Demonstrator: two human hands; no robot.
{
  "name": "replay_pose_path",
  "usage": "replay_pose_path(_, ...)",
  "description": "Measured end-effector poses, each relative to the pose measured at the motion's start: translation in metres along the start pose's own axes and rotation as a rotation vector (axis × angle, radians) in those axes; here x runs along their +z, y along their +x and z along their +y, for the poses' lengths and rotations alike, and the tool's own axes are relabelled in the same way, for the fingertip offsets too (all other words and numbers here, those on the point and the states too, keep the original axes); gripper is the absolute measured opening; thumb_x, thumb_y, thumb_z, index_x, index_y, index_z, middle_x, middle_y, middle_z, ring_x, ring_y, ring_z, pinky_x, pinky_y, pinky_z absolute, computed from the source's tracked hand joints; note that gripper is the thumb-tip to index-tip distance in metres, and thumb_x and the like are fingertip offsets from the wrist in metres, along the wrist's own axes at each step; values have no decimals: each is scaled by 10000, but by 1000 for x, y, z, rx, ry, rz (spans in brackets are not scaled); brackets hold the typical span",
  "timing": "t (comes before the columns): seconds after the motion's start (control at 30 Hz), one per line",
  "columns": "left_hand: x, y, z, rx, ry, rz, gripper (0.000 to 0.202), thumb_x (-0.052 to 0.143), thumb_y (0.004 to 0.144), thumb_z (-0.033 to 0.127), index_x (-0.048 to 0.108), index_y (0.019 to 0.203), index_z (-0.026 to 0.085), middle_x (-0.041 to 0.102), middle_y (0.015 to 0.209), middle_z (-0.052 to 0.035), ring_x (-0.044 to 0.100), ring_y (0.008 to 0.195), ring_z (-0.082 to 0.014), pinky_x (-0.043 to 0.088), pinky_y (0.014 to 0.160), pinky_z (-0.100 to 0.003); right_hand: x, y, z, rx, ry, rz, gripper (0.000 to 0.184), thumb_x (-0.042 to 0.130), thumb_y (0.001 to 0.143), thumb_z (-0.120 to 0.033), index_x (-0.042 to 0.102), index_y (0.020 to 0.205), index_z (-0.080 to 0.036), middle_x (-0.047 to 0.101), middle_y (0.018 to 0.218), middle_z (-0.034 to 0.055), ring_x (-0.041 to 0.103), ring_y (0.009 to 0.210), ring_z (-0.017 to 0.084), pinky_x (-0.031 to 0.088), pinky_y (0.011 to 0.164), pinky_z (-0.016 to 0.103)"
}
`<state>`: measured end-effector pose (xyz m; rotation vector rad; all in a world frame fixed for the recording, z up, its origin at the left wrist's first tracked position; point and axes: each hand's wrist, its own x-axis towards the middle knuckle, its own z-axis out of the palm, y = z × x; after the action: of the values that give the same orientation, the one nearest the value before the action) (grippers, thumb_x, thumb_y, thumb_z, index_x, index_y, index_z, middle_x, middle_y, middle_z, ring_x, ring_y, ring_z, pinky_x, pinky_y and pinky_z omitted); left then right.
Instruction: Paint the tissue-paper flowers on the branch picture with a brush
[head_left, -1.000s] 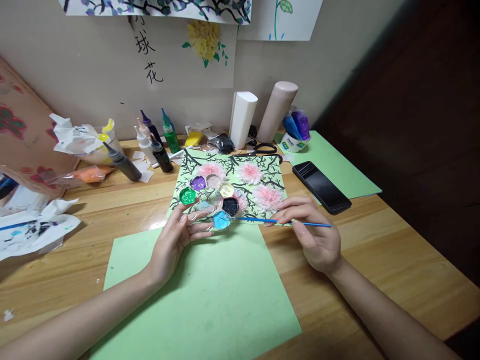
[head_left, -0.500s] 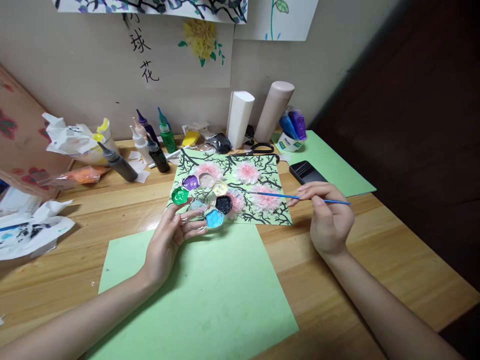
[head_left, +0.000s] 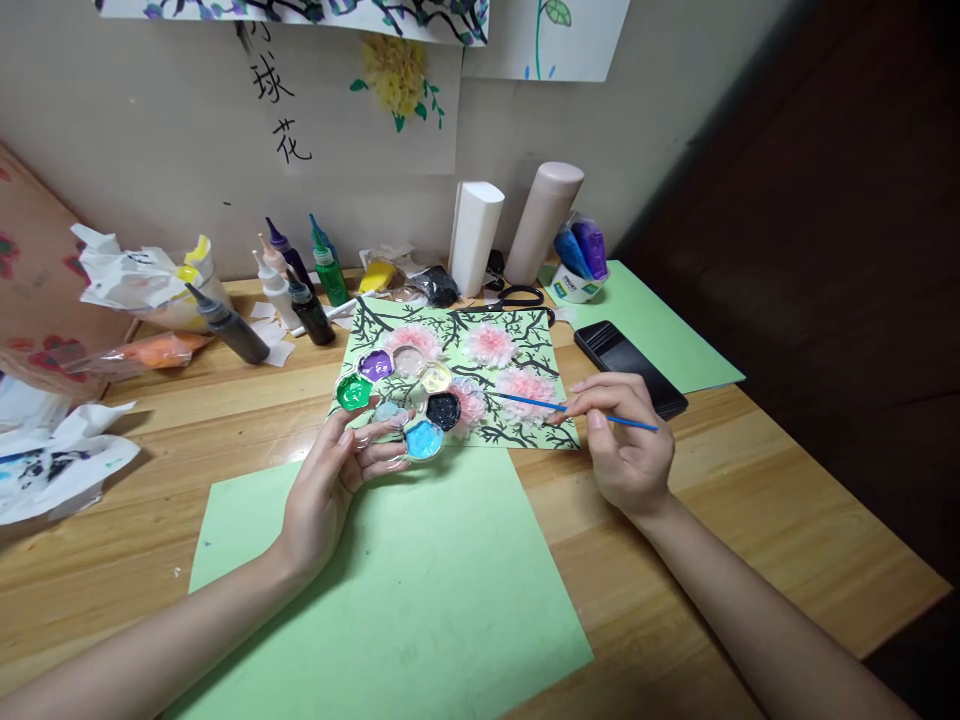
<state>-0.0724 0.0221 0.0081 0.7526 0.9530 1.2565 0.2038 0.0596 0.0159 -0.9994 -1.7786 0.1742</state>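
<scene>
My left hand (head_left: 334, 475) grips a clear flower-shaped paint palette (head_left: 424, 439) by its near left side. Its wells hold green, purple, yellow, black, blue and paler paints. In my right hand (head_left: 626, 435) is a thin blue paintbrush (head_left: 536, 403), pinched between thumb and fingers, its tip pointing left toward the black well. Beneath the palette and brush lies a green picture sheet (head_left: 517, 438) with black branches and several fluffy pink flowers (head_left: 491, 345). Whether the tip touches the sheet I cannot tell. The palette covers the sheet's left part.
A blank green sheet (head_left: 397, 600) lies in front. A black phone (head_left: 630, 365) rests on the right, partly behind my right hand. Paint bottles (head_left: 238, 330), scissors (head_left: 517, 297), a white container (head_left: 477, 240) and a beige bottle (head_left: 545, 222) stand or lie at the back. Crumpled tissue (head_left: 67, 460) sits left.
My right hand has moved left and slightly down with the paintbrush, uncovering more of the phone. The brush tip has come lower. My left hand and the palette stay nearly in place.
</scene>
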Motion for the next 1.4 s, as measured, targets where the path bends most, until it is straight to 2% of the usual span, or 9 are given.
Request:
replay_pose_path(0.13, -2, 0, -1, 20, -12, 10, 310, 472, 901, 322, 495, 1187, 204, 674, 1054, -72, 662, 853, -196, 559, 754, -359, -1, 0, -2, -36, 23, 31, 180, 451, 840, -157, 606, 804, -240, 640, 714, 31, 565, 891, 231, 464, 772, 393)
replay_pose_path(0.43, -3, 2, -3, 65, -30, 22, 244, 466, 907, 308, 526, 1129, 229, 684, 1027, -46, 672, 840, -192, 570, 738, -349, 4, -2, -4, -7, 27, -148, 215, 460, 837, -120, 621, 902, -247, 648, 855, 37, 543, 975, 223, 453, 851, 391)
replay_pose_path(0.6, -2, 1, -2, 57, -16, 25, 268, 457, 909, 315, 517, 1147, 208, 680, 1026, -58, 668, 843, -195, 571, 739, -350, 4, -2, -4, 4, 47, -116, 218, 455, 845, -120, 621, 901, -249, 641, 844, 36, 541, 969, 217, 451, 851, 382)
replay_pose_path(0.77, -2, 2, -2, 51, -14, 29, 301, 455, 907, 324, 492, 1180, 202, 671, 1063, -74, 668, 842, -200, 568, 741, -358, 5, -2, -4, 5, 14, -183, 212, 459, 847, -126, 621, 916, -244, 638, 885, 44, 541, 992, 217, 454, 865, 382)
replay_pose_path(0.93, -2, 2, -2, 51, -19, 35, 287, 468, 899, 319, 499, 1160, 205, 677, 1035, -64, 669, 837, -201, 568, 734, -357, 4, -2, -2, 20, 32, -136, 205, 454, 856, -146, 624, 913, -246, 630, 879, 50, 546, 1006, 228, 455, 873, 406)
replay_pose_path(1.1, 0, 1, 0, 38, -15, 50, 277, 475, 894, 327, 505, 1140, 202, 676, 1034, -69, 668, 842, -209, 566, 735, -370, 5, 0, 0, 37, 28, -186, 206, 465, 854, -137, 625, 927, -243, 629, 933, 48, 543, 1027, 212, 454, 888, 380)
replay_pose_path(1.17, 0, 0, 0, 36, -12, 42, 270, 470, 898, 324, 507, 1137, 204, 678, 1029, -65, 668, 845, -205, 564, 741, -365, 4, 0, 1, 37, 26, -160, 208, 470, 852, -133, 631, 927, -242, 631, 931, 47, 543, 1029, 212, 453, 886, 379)
replay_pose_path(1.33, -1, 0, -1, 32, -21, 7, 224, 460, 907, 313, 491, 1112, 226, 679, 1047, -54, 667, 859, -201, 558, 754, -369, 2, 1, -5, 11, 148, 46, 200, 463, 858, -143, 636, 887, -239, 653, 835, 36, 565, 968, 214, 457, 849, 386)
replay_pose_path(1.4, -2, 1, -2, 24, -19, -1, 204, 464, 908, 323, 481, 1087, 227, 670, 1087, -63, 666, 870, -208, 553, 770, -389, 1, 0, -11, -13, 215, 83, 198, 453, 864, -158, 632, 866, -241, 670, 792, 30, 565, 940, 215, 462, 815, 378)
